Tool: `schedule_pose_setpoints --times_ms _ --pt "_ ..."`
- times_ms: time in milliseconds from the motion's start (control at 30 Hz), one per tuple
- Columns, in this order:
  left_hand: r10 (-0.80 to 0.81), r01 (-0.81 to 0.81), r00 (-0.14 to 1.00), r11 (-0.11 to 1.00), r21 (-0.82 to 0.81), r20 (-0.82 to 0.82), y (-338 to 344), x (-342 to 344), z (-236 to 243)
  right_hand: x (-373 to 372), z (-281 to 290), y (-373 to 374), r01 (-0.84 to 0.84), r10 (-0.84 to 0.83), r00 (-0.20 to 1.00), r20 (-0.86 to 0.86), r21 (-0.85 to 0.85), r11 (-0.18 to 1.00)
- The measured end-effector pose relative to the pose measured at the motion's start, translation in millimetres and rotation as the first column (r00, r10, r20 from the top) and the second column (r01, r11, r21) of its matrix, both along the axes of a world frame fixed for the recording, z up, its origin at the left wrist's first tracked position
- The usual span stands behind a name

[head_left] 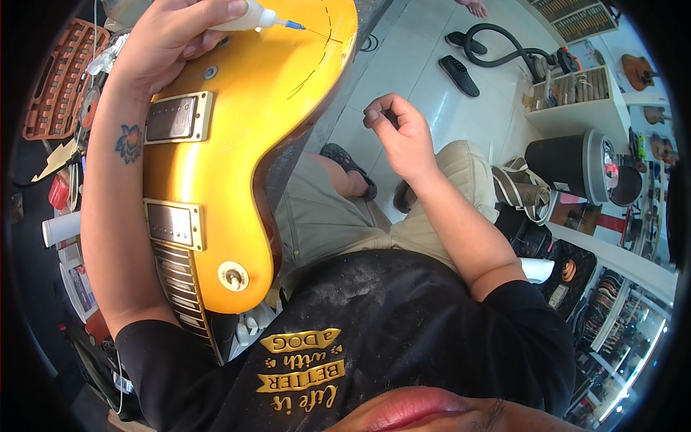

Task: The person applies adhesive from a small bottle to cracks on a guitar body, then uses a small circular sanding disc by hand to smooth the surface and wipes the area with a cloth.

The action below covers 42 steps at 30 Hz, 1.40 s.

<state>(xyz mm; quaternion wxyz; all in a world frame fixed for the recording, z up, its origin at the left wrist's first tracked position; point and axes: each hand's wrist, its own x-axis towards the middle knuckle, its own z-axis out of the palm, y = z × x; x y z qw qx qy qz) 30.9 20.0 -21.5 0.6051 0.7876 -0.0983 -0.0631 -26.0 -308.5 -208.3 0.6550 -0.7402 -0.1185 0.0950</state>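
My left hand (169, 36) grips a white squeeze bottle (250, 17) with a thin blue tip, partly cut off by the top edge. The tip points right, over a yellow electric guitar body (223, 169), close to dashed dark marks and a thin line near its edge; whether it touches the surface I cannot tell. My left forearm lies along the guitar, beside its two pickups (173, 117) and toggle switch (233, 276). Above my lap, away from the guitar, my right hand (403, 137) is curled closed, thumb against fingers; anything inside it is hidden.
An orange tool case (61, 79) lies at the far left among clutter. Right of the guitar, black slippers (458, 75) and a black hose (504, 54) rest on the tiled floor. A black bin (565, 165) stands at right, near a white shelf unit (576, 108). Guitars (637, 74) hang beyond.
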Motion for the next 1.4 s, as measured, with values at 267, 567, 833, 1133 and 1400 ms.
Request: schedule_pose_setpoints --times_ms 267,567,833,1133,1400 --pt "0.096 -0.096 0.995 0.995 -0.014 -0.010 -7.9 -0.9 -0.2 -0.6 -1.6 4.1 0.045 -0.045 0.999 0.009 0.038 0.998" --pt "0.049 -0.050 0.999 0.999 -0.022 -0.022 -2.3 -1.2 1.5 -0.4 2.8 1.6 -0.011 0.010 1.000 0.014 0.030 1.000" --pt "-0.021 0.023 0.999 0.999 0.046 -0.045 8.2 2.3 3.0 0.8 3.2 -1.1 -0.011 0.011 1.000 0.015 0.006 1.000" --pt "-0.108 0.109 0.989 0.994 0.004 -0.096 41.8 22.6 -21.5 1.9 3.2 -1.8 -0.009 0.009 1.000 0.017 0.001 1.000" --pt "-0.140 0.144 0.986 0.989 0.035 -0.095 17.8 -1.3 11.4 -0.3 4.6 1.7 -0.014 0.014 1.000 0.002 0.006 1.000"
